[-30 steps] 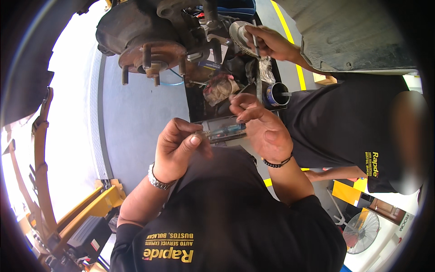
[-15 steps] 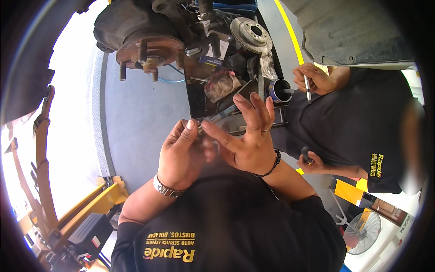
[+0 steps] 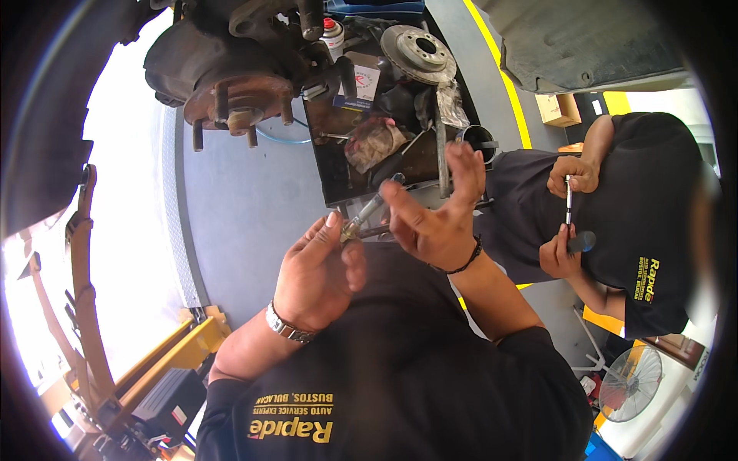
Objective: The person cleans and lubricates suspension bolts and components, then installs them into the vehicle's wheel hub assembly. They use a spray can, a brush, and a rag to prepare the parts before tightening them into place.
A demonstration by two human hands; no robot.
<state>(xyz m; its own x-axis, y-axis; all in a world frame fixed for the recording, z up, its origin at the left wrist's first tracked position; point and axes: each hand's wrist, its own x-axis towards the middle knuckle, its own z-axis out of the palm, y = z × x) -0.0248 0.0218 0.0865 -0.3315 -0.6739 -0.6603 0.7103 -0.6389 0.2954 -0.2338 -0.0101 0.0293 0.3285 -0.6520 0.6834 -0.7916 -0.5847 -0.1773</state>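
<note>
My left hand (image 3: 315, 269), with a metal watch on its wrist, pinches a slim metal pin (image 3: 369, 213) between thumb and fingers. The pin is silvery with a brassy near end and a dark far end, tilted up to the right; it looks like a caliper slide pin. Beside its far end is my right hand (image 3: 438, 219), fingers spread, the index fingertip close to or touching the pin. I cannot tell whether they touch. Ahead on the left hangs a rusty wheel hub (image 3: 242, 104) with several studs.
Beyond my hands stands a dark work cart (image 3: 330, 173) bearing a brake disc (image 3: 419, 54), a crumpled rag (image 3: 374, 144), a spray can (image 3: 332, 37) and an open tin (image 3: 478, 142). At the right a co-worker (image 3: 653, 200) holds a ratchet-like tool (image 3: 569, 201). A yellow lift arm (image 3: 165, 349) is lower left.
My right hand has moved up and right, from the pin's near end by my left fingertips to its far end, uncovering the shaft. The co-worker's two hands have come together on the tool.
</note>
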